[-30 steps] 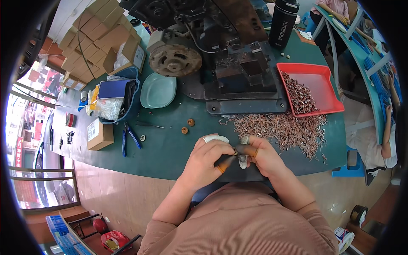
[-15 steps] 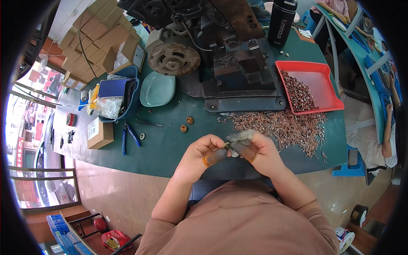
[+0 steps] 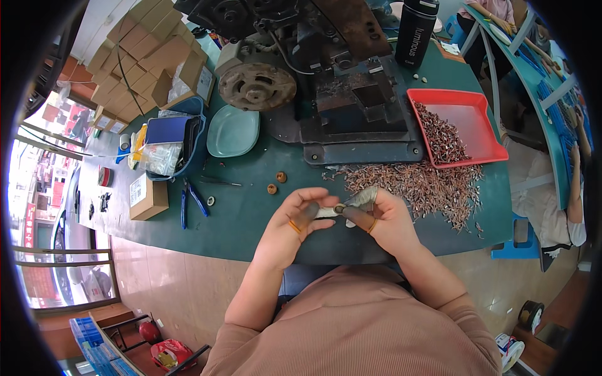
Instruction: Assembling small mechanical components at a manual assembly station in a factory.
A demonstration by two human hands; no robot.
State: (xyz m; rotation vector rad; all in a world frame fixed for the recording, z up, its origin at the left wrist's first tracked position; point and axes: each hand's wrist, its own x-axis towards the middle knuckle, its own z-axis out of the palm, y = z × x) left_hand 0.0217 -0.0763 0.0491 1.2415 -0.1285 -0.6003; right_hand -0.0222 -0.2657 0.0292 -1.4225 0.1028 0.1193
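Note:
My left hand and my right hand meet above the near edge of the green table. Both pinch a small pale part between thumb and fingers; dark finger cots with orange rings cover the fingertips. A heap of small copper-coloured metal pieces lies just right of my right hand. Behind it a red tray holds more of the same pieces. Exactly what the small part is cannot be made out.
A dark press machine with a round motor stands at the back. A teal dish, blue-handled pliers, a cardboard box, a blue basket and stacked cartons sit left. A black bottle stands behind. Another person sits at right.
My hands have lifted from the table edge and moved slightly forward, still joined around the small part. The view has shifted a little; nothing else on the table moved.

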